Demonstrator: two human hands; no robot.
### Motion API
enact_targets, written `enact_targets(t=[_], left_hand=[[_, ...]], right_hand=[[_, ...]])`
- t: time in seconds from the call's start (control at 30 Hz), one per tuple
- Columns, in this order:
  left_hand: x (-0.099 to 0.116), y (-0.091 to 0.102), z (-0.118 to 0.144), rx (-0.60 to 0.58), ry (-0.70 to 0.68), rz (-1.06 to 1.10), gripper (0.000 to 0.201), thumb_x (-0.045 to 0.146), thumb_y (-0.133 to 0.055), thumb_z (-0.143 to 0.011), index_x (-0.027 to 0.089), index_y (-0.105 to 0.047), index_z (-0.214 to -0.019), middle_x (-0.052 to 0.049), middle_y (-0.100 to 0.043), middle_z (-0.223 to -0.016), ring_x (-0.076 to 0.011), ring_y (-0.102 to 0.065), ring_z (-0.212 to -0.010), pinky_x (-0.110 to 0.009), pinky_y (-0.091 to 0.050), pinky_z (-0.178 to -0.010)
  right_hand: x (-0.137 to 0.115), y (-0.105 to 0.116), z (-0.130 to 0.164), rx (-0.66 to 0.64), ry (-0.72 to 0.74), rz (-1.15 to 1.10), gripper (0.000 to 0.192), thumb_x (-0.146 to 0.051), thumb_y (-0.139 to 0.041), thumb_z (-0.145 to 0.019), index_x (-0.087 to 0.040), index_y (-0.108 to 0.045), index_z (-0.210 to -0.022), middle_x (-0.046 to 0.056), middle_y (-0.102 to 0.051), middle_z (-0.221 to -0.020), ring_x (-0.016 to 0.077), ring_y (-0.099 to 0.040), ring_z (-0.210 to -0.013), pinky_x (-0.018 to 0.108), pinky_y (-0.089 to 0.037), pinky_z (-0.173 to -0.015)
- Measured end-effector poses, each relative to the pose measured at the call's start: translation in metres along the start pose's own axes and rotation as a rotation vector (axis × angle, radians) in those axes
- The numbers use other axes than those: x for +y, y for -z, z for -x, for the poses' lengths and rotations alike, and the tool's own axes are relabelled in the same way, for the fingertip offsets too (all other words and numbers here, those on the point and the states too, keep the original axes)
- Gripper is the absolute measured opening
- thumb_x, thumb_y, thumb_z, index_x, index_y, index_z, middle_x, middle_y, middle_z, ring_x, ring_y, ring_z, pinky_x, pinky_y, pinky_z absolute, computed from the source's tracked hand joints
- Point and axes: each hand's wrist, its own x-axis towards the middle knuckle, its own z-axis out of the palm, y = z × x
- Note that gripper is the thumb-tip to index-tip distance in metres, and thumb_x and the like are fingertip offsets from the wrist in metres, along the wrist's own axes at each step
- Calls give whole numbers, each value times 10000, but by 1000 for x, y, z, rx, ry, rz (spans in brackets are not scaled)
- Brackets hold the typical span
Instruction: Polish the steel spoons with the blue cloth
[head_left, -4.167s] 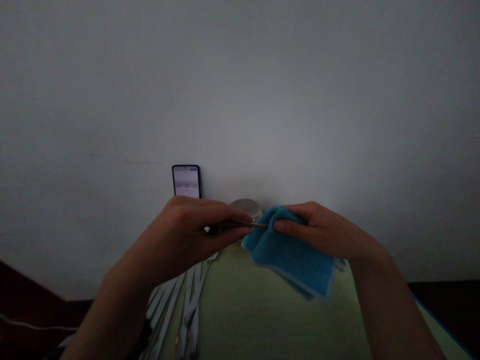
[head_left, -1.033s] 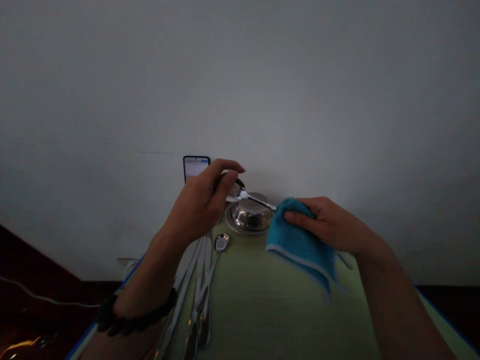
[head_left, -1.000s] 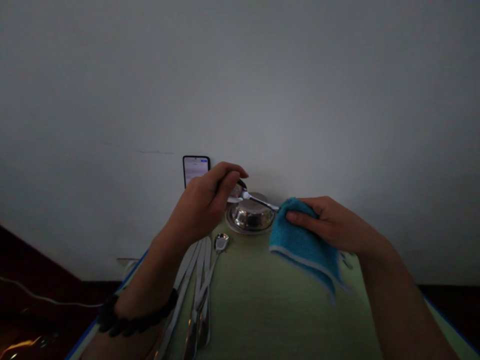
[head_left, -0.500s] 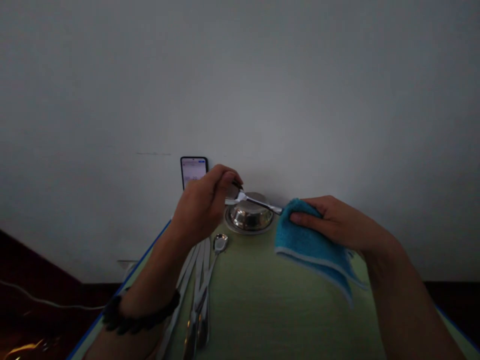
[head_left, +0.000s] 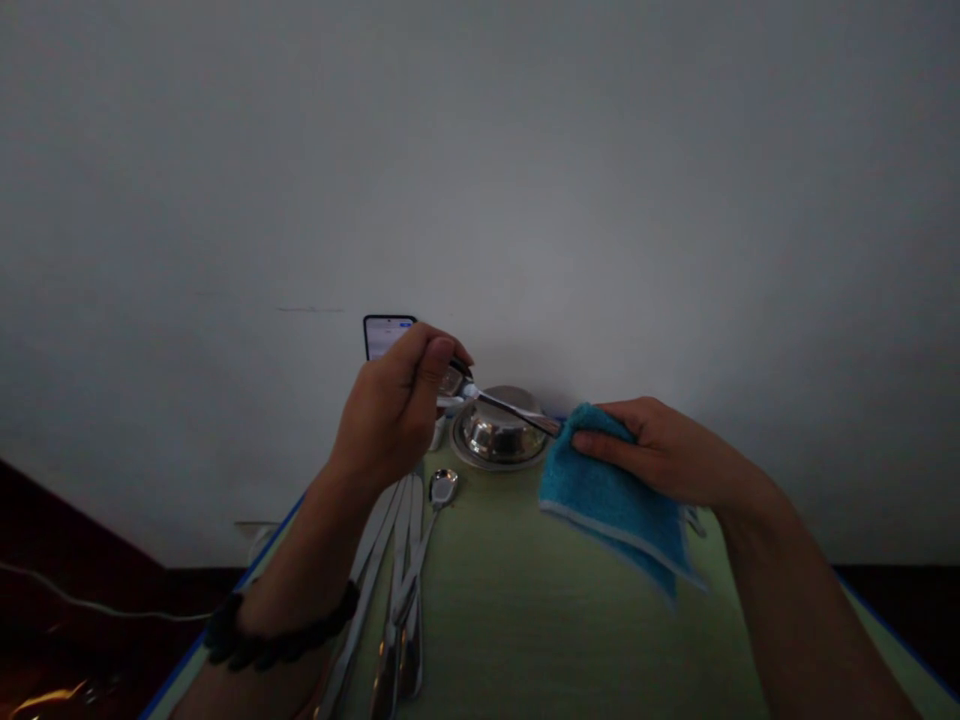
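Note:
My left hand is closed on the head end of a shiny metal spoon; fingers partly cover its bowl. The spoon's handle slants down to the right, and its tip goes into a folded blue cloth. My right hand pinches that cloth around the handle tip, thumb on top. Behind the spoon an upturned metal bowl rests on the table. Below my left hand lie several metal utensils with long handles, among them another spoon, its small bowl facing up.
A phone leans against the pale wall, partly behind my left hand. The green tabletop has a blue edge. A white cable runs at the far left, below table height.
Both hands have shifted slightly left with the spoon and the cloth. The cloth has slid a little along the handle tip, and more of the spoon's bowl shows.

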Motion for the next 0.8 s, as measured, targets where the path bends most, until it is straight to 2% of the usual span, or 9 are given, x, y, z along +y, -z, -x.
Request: enact_targets(t=[0.37,0.53,0.63,0.8], left_hand=[[4,-6,1,-53,-44,24,261,317,-320,-902,179,-528,-825,13,-566,-714,-93,-535,-628,-196,-431,-562],[8,-22,6,-253,-131,21,286,324,-286,-910,175,-524,-854,7,-588,-685,-104,-541,-594,-222,-401,-565],[6,-28,6,-307,-140,19,296,316,-277,-912,175,-533,-860,-1,-604,-710,-112,-549,-628,-232,-393,-592],[-5,-19,1,-420,-48,152,340,344,-268,-905,161,-549,-849,15,-538,-627,-89,-490,-537,-200,-386,-514]], right_hand=[[-2,-3,1,-49,-79,-101,335,-479,-420,-808,-181,-524,-694,-29,-474,-592,87,-449,-503,193,-353,-442],[-8,-14,-7,-53,29,-53,311,-439,-424,-819,-181,-507,-666,-34,-474,-584,83,-427,-504,197,-334,-459],[-6,-17,-10,-43,50,-14,317,-436,-407,-829,-181,-508,-671,-28,-484,-594,93,-440,-524,208,-338,-479],[-1,-20,-13,-45,43,12,322,-449,-396,-836,-182,-520,-704,-23,-513,-621,104,-471,-553,223,-348,-514]])
